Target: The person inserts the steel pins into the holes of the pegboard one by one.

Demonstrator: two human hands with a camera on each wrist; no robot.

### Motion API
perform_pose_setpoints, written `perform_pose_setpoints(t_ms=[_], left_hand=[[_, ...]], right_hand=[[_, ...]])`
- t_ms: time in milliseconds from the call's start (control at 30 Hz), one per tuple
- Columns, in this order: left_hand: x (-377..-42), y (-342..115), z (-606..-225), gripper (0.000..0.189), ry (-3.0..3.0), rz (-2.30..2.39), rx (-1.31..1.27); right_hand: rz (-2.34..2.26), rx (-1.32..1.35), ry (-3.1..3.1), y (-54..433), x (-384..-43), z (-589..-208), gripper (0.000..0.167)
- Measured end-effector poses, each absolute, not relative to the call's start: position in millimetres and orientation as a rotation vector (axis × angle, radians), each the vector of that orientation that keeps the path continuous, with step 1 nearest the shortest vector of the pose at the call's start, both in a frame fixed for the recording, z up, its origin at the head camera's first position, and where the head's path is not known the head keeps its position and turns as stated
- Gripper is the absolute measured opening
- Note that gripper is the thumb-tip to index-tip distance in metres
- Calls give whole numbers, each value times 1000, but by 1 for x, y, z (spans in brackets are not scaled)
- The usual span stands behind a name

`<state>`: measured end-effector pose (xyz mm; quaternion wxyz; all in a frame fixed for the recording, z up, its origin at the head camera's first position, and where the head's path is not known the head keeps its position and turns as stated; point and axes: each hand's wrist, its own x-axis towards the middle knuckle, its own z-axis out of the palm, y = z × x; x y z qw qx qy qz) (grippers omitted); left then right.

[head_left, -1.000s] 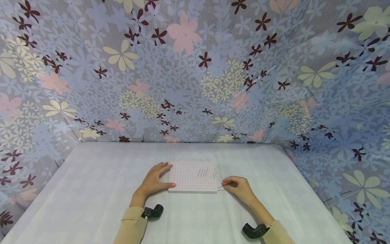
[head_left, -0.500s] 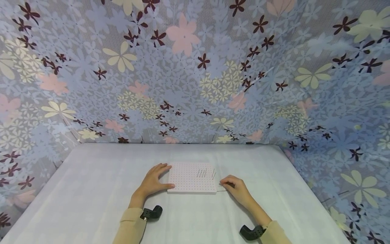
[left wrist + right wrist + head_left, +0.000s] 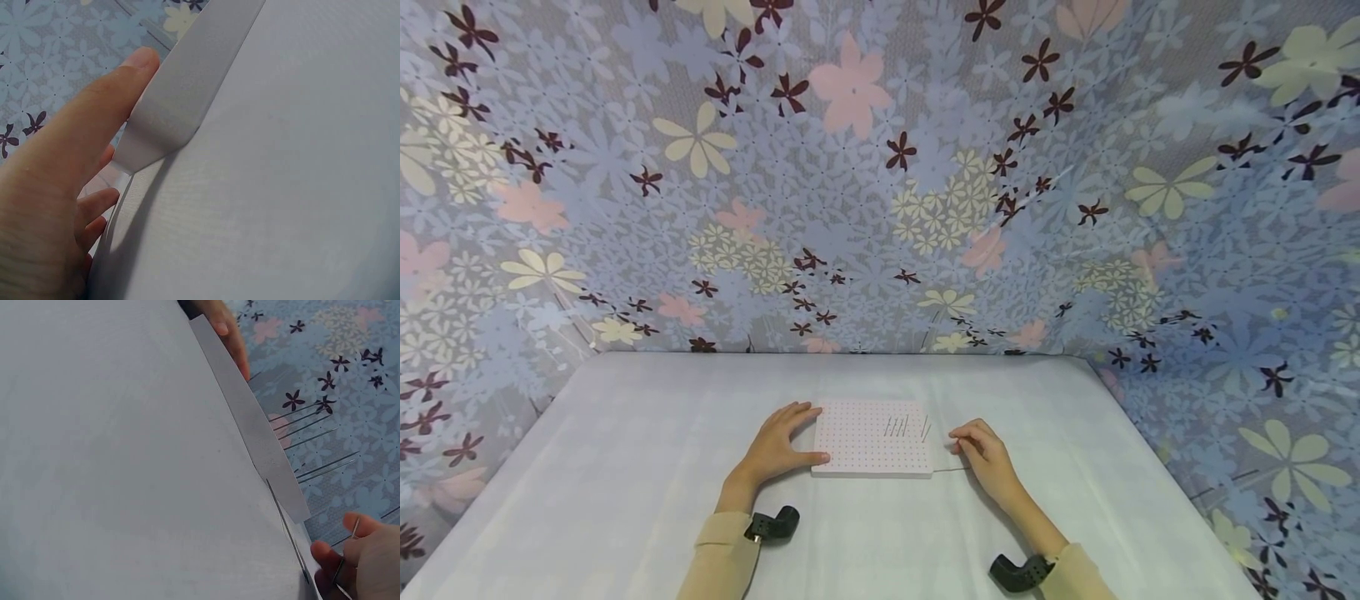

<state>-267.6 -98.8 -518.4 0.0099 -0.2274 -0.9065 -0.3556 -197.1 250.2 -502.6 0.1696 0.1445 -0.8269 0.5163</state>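
A flat white pegboard (image 3: 857,454) with a grid of small reddish dots lies on the table. Several thin metal pins (image 3: 887,426) stand up from its right half. At the board's left side my left hand (image 3: 775,442) grips it, thumb at the near corner and fingers by the far one; the left wrist view shows the thumb (image 3: 119,84) along its edge. Just right of the board, my right hand (image 3: 985,454) pinches a thin metal pin (image 3: 355,529) between thumb and fingers. Another loose pin (image 3: 287,531) lies on the cloth beside the board's near right corner.
A white cloth covers the table (image 3: 700,383). Behind and to the sides hangs a flower-patterned curtain or cloth (image 3: 865,208). Black wrist cameras (image 3: 775,523) sit at both cuffs.
My right hand has drawn slightly right and away from the board's edge with a pin in its fingers, exposing more of the loose pin. The left hand and board keep their place.
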Motion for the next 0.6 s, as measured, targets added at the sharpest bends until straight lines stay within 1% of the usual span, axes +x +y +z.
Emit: perform_pose_setpoints(t_ms=[267,600], left_hand=[[-267,-99,-518,82,-2831,-1111,-707],[-268,-99,-518,82,-2832,-1098,-714]], right_hand=[[1633,301,-2310,250,-197,-501,12],[1645,185,-2326,247,-196,-497,12]])
